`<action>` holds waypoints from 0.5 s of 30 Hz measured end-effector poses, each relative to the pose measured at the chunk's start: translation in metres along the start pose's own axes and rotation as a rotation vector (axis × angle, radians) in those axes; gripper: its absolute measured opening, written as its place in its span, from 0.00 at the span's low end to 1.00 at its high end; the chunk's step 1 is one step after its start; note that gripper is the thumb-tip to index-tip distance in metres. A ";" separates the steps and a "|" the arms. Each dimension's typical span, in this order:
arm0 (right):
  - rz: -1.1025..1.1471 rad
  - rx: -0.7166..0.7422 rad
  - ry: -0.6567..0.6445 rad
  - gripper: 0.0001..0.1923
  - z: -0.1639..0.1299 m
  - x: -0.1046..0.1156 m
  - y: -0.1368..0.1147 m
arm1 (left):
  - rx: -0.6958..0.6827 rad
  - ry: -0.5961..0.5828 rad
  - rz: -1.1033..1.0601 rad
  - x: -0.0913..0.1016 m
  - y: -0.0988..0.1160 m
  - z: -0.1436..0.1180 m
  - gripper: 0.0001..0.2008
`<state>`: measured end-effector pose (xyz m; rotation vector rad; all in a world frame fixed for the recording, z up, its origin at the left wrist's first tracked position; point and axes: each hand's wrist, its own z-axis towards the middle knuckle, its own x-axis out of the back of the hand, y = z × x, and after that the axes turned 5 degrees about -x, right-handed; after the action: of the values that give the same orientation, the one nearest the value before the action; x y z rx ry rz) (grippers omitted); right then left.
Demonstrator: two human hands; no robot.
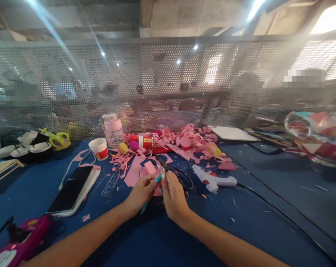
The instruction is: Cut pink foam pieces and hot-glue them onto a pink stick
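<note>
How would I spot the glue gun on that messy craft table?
Start at the blue table and find the heap of pink paper scraps at its back. Just right of the right hand and the black scissors, the glue gun lies on its side. It is the only white, pistol-shaped thing, with a black cord trailing right.

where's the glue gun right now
In the head view, the white glue gun lies on the blue table, right of the right hand, beside the scissors.

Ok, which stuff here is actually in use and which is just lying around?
In use: left hand holding teal pen; right hand; pink paper.
Lying about: scissors, glue gun, phone, cup, jar.
</note>
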<state>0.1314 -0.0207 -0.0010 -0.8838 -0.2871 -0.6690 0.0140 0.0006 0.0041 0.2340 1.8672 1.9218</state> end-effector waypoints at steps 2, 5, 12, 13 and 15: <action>0.054 -0.049 -0.016 0.13 0.000 0.000 -0.001 | -0.008 0.010 0.031 0.001 -0.003 -0.001 0.21; 0.170 -0.157 -0.024 0.14 0.001 0.001 -0.002 | -0.027 0.058 0.096 0.003 -0.006 -0.005 0.22; 0.497 -0.429 -0.084 0.14 0.003 0.001 -0.004 | -0.169 -0.008 0.279 0.002 0.000 -0.007 0.16; 0.537 -0.448 -0.085 0.14 0.003 0.001 -0.003 | -0.199 -0.006 0.287 0.002 0.001 -0.006 0.15; 0.622 -0.486 -0.090 0.14 0.003 0.000 -0.002 | -0.212 0.007 0.312 0.003 0.002 -0.005 0.15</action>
<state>0.1304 -0.0193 0.0023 -1.3893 0.0853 -0.1112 0.0084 -0.0028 0.0047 0.4738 1.6931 2.3108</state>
